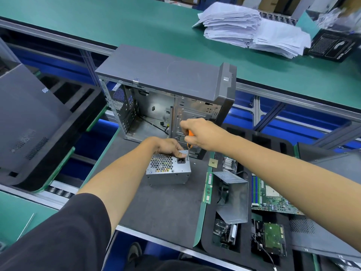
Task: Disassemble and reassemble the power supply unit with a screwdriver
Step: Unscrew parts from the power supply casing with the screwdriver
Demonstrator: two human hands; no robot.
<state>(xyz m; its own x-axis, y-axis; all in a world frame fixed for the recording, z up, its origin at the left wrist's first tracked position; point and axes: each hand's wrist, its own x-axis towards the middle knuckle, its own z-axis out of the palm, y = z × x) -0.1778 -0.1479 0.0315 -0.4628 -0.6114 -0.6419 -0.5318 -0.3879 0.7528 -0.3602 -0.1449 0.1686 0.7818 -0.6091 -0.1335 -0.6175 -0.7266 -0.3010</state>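
Underneath, dark work mat (166,202) beside long green benches (117,22).

dark surface (156,204) carries the psu (168,171), an open case (164,98) behind it, and a small screw (194,163) just beside the psu

both arms reach forward and down, bare from the elbow; the left arm wears a dark sleeve at its upper part; the left hand (169,146) lies palm down, knuckles up, its fingers (180,148) curled over and gripping the top edge of what it holds; the right hand (203,133) is higher and just beside it, wrist bent, fingers wrapped round an upright handle.
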